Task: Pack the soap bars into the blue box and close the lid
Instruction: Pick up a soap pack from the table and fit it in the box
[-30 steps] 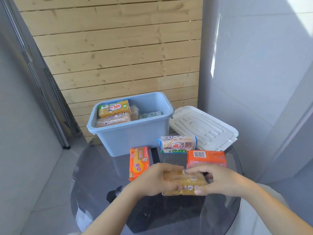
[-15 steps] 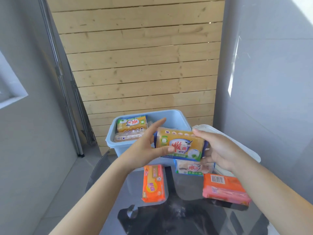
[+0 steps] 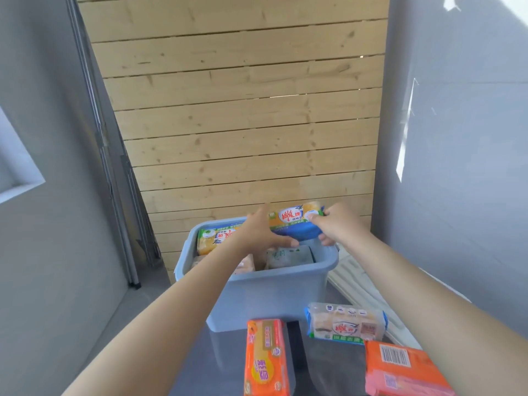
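Observation:
The blue box (image 3: 271, 298) stands open on the dark glass table, with several wrapped soap bars inside, one yellow bar (image 3: 213, 238) at its far left. Both hands hold a yellow and blue soap bar (image 3: 294, 221) above the box's far right part. My left hand (image 3: 261, 231) grips its left end and my right hand (image 3: 337, 224) its right end. On the table in front of the box lie an orange soap bar (image 3: 265, 358), a pale soap bar (image 3: 345, 324) and a second orange soap bar (image 3: 405, 370). The white lid (image 3: 360, 284) lies right of the box.
A wooden slat wall (image 3: 237, 110) rises right behind the box. Grey walls close in on both sides, and folded metal poles (image 3: 120, 181) lean at the left. The table's front part (image 3: 217, 367) shows between my forearms.
Both hands lifted the yellow and blue soap bar from the table's front and carried it away from me to above the open box. The view tilted upward.

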Demonstrator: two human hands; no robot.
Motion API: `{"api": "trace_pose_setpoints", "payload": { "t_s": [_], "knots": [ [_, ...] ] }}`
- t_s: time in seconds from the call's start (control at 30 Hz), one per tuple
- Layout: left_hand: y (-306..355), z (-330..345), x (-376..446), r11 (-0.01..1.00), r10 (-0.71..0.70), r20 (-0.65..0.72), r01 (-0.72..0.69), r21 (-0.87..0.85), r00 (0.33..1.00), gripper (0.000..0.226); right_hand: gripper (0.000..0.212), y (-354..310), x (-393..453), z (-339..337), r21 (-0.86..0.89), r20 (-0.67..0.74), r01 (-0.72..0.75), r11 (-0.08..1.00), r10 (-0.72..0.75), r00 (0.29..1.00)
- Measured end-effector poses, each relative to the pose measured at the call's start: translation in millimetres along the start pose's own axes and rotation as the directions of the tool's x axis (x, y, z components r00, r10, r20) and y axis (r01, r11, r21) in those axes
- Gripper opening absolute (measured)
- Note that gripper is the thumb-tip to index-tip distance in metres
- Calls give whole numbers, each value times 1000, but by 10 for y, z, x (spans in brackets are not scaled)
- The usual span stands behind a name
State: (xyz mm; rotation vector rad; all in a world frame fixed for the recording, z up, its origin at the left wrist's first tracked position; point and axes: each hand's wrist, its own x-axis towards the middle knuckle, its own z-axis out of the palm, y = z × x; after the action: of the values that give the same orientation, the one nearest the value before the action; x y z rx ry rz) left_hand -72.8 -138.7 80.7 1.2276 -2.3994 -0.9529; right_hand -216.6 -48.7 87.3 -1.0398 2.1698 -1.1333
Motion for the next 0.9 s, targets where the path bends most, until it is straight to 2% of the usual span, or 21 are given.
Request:
{"api": "trace_pose_setpoints", "payload": {
  "t_s": [0.03, 0.13, 0.2, 0.33, 0.4, 0.5, 0.57, 0.63, 0.7, 0.77, 0.83, 0.9],
  "knots": [
    [-42, 11, 36, 997, 16, 24, -18, 76, 1000, 83, 28, 23, 41, 19, -31, -6, -2, 1000, 2, 1000],
    [-104, 53, 121, 975, 64, 24, -68, 211, 998, 51, 27, 34, 110, 89, -157, -10, 52, 986, -54, 998],
    [-106, 87, 177, 947, 67, 38, -76, 312, 997, 38, 24, 11, 121, 123, -258, -23, 82, 963, -91, 996],
    [-66, 147, 283, 864, -7, 83, -36, 503, 997, 47, 20, -63, 152, 212, -423, -7, 99, 900, -113, 994],
    [-68, 206, 325, 777, -9, 102, -57, 627, 995, 47, 28, -114, 177, 285, -578, -2, 78, 813, -97, 995],
    [-91, 302, 323, 743, -6, 48, -28, 668, 999, 51, 34, -141, 227, 316, -769, -4, 127, 627, -204, 979],
    [-106, 318, 313, 713, 18, 10, -20, 701, 1000, 53, 38, -79, 279, 264, -774, 20, 230, 589, -341, 940],
    [-121, 301, 321, 694, 46, 12, -41, 719, 999, 54, 36, 5, 314, 208, -724, 106, 362, 587, -424, 900],
    [-128, 295, 315, 652, 83, 35, -80, 754, 996, 53, 27, 91, 320, 179, -706, 224, 429, 563, -397, 890],
    [-131, 312, 320, 569, 120, 64, -121, 813, 991, 44, 24, 131, 317, 180, -734, 290, 419, 534, -311, 905],
    [-128, 348, 321, 477, 134, 88, -142, 867, 987, 32, 25, 98, 336, 213, -814, 321, 376, 443, -198, 926],
    [-108, 367, 329, 447, 122, 75, -123, 886, 990, 24, 30, 44, 380, 260, -872, 326, 340, 353, -98, 940]
  ]
}}
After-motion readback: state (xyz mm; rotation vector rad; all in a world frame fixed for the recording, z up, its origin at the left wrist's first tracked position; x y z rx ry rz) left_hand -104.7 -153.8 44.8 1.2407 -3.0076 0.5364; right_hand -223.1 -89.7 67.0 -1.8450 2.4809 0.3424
